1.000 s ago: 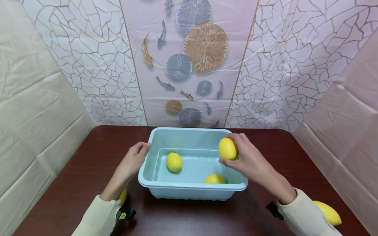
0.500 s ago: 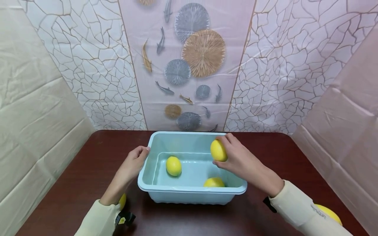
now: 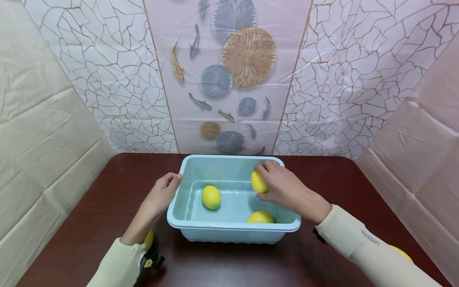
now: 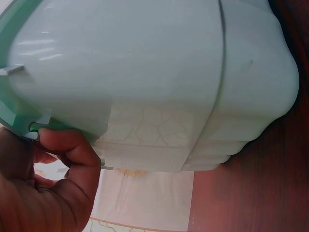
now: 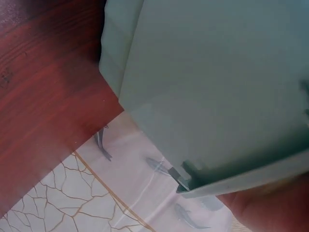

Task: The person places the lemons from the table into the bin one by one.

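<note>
Head view: a person's two forearms in cream sleeves (image 3: 118,261) slant inward from the lower corners, with a pale blue basin (image 3: 229,226) between the hands on the dark red-brown table (image 3: 222,267).
Left hand: the left hand (image 3: 161,195) is at the basin's left rim, knuckles up, its forearm sloping down toward the lower left.
Left grip: clamped on the basin's rim, fingers curled; the left wrist view shows the thumb bent against the edge.
Right hand: the right hand (image 3: 281,183) is above the basin's right half, back of the hand up, wrist over the right rim, forearm running to the lower right.
Right grip: clamped on the held lemon (image 3: 258,182), thumb below, fingers above and behind; in the right wrist view the basin wall hides most of the hand.
Held lemon: over the basin's right half, apart from the other fruit; I cannot tell if it is below rim height.
Lemons in the basin: the left lemon (image 3: 211,197) lies on the floor left of centre, the front lemon (image 3: 260,217) near the front wall, partly hidden by it.
Lemons outside: one lemon (image 3: 149,240) beside the left wrist, another yellow fruit (image 3: 400,252) mostly behind the right sleeve.
</note>
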The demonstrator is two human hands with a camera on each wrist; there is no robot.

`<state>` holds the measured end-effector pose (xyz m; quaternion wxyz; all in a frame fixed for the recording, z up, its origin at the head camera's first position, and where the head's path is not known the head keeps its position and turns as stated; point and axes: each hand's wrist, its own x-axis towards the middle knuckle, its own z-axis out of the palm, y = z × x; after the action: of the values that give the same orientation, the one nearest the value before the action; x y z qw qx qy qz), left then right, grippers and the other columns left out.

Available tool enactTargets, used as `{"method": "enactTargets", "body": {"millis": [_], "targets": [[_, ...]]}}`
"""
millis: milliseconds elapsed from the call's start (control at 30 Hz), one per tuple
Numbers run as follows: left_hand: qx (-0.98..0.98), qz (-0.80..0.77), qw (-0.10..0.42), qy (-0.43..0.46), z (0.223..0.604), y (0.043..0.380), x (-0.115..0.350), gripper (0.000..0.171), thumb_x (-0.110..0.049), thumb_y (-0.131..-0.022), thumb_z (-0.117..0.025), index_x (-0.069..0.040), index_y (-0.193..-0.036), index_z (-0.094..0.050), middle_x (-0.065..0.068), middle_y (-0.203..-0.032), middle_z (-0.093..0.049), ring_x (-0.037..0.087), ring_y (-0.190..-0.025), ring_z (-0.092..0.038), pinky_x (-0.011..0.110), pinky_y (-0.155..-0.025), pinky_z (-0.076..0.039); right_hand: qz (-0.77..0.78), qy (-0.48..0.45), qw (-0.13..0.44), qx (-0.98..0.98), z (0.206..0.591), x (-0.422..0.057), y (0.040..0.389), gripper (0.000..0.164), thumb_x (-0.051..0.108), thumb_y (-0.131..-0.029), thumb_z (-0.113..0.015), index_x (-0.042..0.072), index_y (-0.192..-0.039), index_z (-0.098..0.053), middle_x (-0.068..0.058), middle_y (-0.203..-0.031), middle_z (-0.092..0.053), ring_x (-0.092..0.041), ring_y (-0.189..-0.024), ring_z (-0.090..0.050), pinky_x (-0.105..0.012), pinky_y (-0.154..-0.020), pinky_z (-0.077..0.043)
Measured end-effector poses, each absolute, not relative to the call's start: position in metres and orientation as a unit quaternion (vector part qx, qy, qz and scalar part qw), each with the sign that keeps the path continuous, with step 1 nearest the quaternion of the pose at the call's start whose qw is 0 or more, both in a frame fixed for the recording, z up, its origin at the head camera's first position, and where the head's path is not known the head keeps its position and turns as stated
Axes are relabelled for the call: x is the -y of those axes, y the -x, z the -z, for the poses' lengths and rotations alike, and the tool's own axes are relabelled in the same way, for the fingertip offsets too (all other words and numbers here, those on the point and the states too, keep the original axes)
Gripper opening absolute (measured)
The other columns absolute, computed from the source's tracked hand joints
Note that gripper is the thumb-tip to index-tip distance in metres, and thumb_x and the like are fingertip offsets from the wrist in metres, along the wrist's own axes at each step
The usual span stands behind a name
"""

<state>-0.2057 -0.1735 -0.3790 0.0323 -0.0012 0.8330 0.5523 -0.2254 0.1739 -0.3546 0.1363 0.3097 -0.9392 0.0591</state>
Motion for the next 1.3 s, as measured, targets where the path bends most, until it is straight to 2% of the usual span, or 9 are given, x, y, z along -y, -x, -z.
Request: {"method": "enactTargets", "body": {"millis": [300,667,800,967,1133,1300], "targets": [[-0.835,-0.549,0.029,0.002,0.381,0.208,0.173,0.042,-0.035,-0.115,-0.045,0.003,-0.126,-0.059,0.016,-0.1,-0.063,0.019,-0.081,-0.063,0.029,-0.068,-0.056,0.004,-0.331,0.052,0.942,0.356,-0.169,0.241,0.059,0.026,-0.077,-0.09,0.008,-0.125,-0.062,-0.005,-0.102,-0.058,-0.019,-0.071,-0.055,-0.037,-0.063,-0.052],[-0.833,-0.552,0.026,0.004,0.378,0.208,0.172,0.041,-0.034,-0.115,-0.045,0.003,-0.126,-0.059,0.016,-0.101,-0.062,0.019,-0.081,-0.063,0.029,-0.068,-0.057,0.082,-0.333,0.008,0.939,0.355,-0.163,0.248,0.057,0.029,-0.082,-0.088,0.008,-0.127,-0.06,-0.006,-0.104,-0.059,-0.016,-0.074,-0.056,-0.034,-0.059,-0.049],[-0.837,-0.546,0.03,0.005,0.379,0.208,0.172,0.042,-0.036,-0.115,-0.045,0.002,-0.126,-0.059,0.016,-0.102,-0.063,0.02,-0.082,-0.064,0.029,-0.069,-0.057,0.1,-0.33,-0.025,0.938,0.357,-0.161,0.25,0.056,0.028,-0.082,-0.088,0.009,-0.126,-0.059,-0.007,-0.108,-0.06,-0.018,-0.08,-0.06,-0.039,-0.068,-0.053],[-0.835,-0.549,0.031,0.005,0.381,0.206,0.173,0.041,-0.035,-0.115,-0.044,0.003,-0.124,-0.059,0.016,-0.1,-0.063,0.02,-0.081,-0.064,0.029,-0.068,-0.057,0.109,-0.318,-0.081,0.938,0.359,-0.158,0.253,0.061,0.029,-0.083,-0.087,0.011,-0.134,-0.058,-0.007,-0.115,-0.061,-0.021,-0.087,-0.063,-0.046,-0.083,-0.054],[-0.833,-0.553,0.027,0.002,0.381,0.207,0.172,0.041,-0.035,-0.115,-0.044,0.003,-0.124,-0.059,0.016,-0.1,-0.062,0.02,-0.08,-0.063,0.03,-0.067,-0.057,0.109,-0.31,-0.123,0.936,0.358,-0.156,0.255,0.069,0.029,-0.085,-0.088,0.012,-0.143,-0.055,-0.008,-0.121,-0.061,-0.022,-0.085,-0.061,-0.045,-0.086,-0.054],[-0.835,-0.55,0.03,0.007,0.38,0.206,0.173,0.041,-0.035,-0.115,-0.045,0.002,-0.124,-0.059,0.016,-0.1,-0.062,0.02,-0.08,-0.063,0.03,-0.067,-0.057,0.111,-0.31,-0.147,0.933,0.36,-0.153,0.255,0.07,0.029,-0.086,-0.089,0.011,-0.144,-0.054,-0.007,-0.121,-0.061,-0.024,-0.088,-0.061,-0.045,-0.088,-0.054]]}}
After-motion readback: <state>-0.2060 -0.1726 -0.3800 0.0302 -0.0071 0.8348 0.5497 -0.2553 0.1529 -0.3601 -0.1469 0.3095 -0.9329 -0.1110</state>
